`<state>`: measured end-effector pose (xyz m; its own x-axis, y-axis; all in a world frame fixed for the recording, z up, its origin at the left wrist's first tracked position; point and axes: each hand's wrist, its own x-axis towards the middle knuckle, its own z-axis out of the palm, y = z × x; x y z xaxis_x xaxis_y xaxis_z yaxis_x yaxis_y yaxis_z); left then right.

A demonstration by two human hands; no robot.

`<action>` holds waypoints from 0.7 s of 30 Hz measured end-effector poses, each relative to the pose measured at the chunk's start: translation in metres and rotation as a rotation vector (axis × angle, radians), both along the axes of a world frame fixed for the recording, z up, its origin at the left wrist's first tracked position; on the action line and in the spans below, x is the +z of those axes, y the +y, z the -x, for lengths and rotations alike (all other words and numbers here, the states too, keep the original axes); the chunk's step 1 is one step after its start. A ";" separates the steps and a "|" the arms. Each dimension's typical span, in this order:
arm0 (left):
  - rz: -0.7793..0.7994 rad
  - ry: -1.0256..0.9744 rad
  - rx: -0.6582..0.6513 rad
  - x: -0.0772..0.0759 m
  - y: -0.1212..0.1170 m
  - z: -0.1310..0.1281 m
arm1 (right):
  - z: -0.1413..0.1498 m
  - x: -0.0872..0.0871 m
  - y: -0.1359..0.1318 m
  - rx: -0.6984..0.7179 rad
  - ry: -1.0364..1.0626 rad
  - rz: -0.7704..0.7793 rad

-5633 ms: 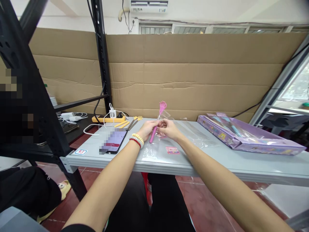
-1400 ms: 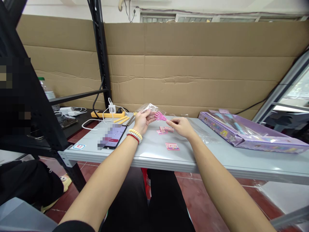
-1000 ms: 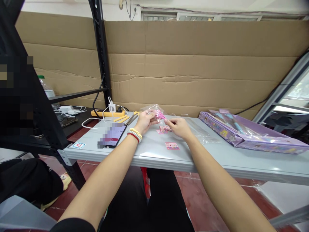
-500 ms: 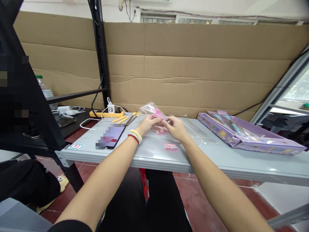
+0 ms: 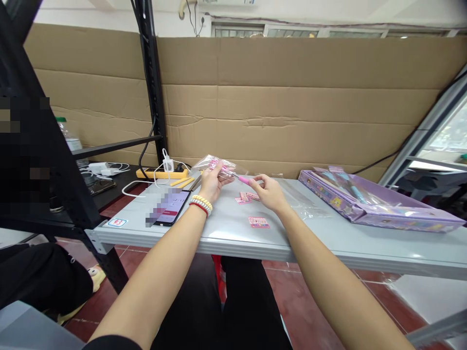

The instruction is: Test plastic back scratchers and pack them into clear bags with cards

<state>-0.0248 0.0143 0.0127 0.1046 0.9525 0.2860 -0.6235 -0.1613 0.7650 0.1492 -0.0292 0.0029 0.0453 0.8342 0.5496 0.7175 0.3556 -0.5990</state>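
Over the table, my left hand (image 5: 212, 184) is closed around a clear plastic bag (image 5: 204, 162) with pink pieces (image 5: 218, 164) showing inside. My right hand (image 5: 268, 190) pinches a slim tool with a pink handle (image 5: 243, 180). A thin metallic shaft runs from that handle towards the bag's mouth; its far end is hidden by the plastic, so its kind is unclear. Several small pink printed cards (image 5: 243, 198) lie below the hands, and one pink card (image 5: 259, 222) rests nearer the table edge.
A phone (image 5: 171, 208) lies left of my left hand. Behind it are yellow sticks (image 5: 182, 183), a yellow power strip (image 5: 144, 173) and white cables. Clear plastic sleeves (image 5: 304, 204) and a purple tray (image 5: 397, 218) of packaged items sit to the right. Cardboard (image 5: 292, 107) stands behind.
My hands have moved apart, the left one shifting left with the bag. The pink handle now shows between them in my right fingers, and the cards below are less covered.
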 end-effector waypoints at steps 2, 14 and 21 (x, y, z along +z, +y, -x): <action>-0.022 0.112 -0.113 -0.004 -0.004 -0.005 | 0.005 -0.001 -0.002 0.003 0.045 -0.017; 0.049 0.075 -0.170 -0.002 -0.002 -0.002 | -0.004 0.006 -0.008 0.654 0.632 0.191; -0.065 0.277 -0.445 -0.012 -0.008 -0.011 | 0.004 0.002 -0.005 0.511 0.515 0.148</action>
